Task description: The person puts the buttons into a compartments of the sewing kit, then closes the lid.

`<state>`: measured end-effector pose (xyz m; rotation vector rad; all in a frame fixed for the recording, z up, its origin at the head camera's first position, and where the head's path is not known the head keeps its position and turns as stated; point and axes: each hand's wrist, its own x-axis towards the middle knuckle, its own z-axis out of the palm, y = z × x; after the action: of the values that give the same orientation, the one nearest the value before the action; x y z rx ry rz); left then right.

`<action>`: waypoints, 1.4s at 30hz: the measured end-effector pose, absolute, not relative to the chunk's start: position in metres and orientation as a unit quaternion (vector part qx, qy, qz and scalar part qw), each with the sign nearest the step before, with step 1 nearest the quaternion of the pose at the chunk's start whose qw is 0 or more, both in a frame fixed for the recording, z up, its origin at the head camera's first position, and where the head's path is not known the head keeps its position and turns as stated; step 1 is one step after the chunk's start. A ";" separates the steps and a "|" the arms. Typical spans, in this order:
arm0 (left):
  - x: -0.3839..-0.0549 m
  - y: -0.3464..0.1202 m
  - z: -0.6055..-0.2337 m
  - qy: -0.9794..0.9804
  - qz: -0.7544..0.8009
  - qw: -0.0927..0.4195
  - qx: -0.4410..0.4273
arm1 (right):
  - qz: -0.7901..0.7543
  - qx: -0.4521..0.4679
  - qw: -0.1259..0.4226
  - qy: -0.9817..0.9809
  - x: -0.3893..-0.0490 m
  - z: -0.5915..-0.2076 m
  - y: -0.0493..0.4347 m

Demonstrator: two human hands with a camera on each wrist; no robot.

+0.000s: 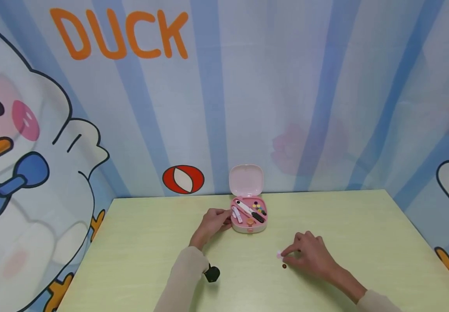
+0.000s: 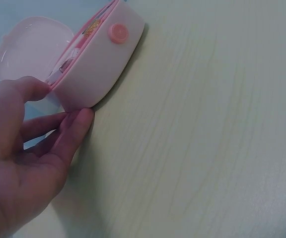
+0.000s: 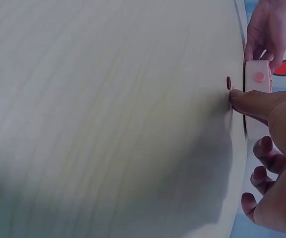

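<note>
A small pink sewing box [image 1: 249, 227] stands at the back of the table with its pale lid [image 1: 246, 180] raised. My left hand [image 1: 213, 222] grips its left side, thumb on the rim [image 2: 52, 88] and fingers low against the wall. In the box lie a white and black tool [image 1: 250, 211], white pieces [image 1: 237, 214], an orange round piece [image 1: 250, 221] and several coloured dots [image 1: 258, 207]. My right hand [image 1: 311, 255] pinches a tiny pale pink piece [image 1: 279, 255] between thumb and index finger, low over the table. Close by its fingertips lies a small brown button [image 1: 284, 266].
The pale wood-grain table [image 1: 349, 225] ends at a curtain [image 1: 247, 95] printed with a duck and stripes, right behind the box. A black round device [image 1: 212, 274] sits at my left wrist.
</note>
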<state>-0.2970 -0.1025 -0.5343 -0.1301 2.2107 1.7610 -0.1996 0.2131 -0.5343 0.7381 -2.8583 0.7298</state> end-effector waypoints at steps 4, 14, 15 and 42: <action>-0.297 -0.102 -0.536 0.769 0.619 0.155 -0.043 | 0.228 0.258 0.058 -0.937 -0.199 -0.534 0.212; -0.298 -0.102 -0.536 0.771 0.617 0.152 -0.044 | 0.189 0.291 0.098 -0.933 -0.199 -0.536 0.208; -0.298 -0.102 -0.535 0.771 0.617 0.152 -0.046 | 0.183 0.293 0.102 -0.933 -0.199 -0.537 0.207; -0.299 -0.103 -0.537 0.766 0.623 0.154 -0.040 | 0.220 0.232 0.079 -0.944 -0.206 -0.539 0.202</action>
<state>-0.2993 -0.1029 -0.5375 -0.1154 2.1941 1.7863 -0.2056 0.2019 -0.5390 0.6940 -2.8261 0.6595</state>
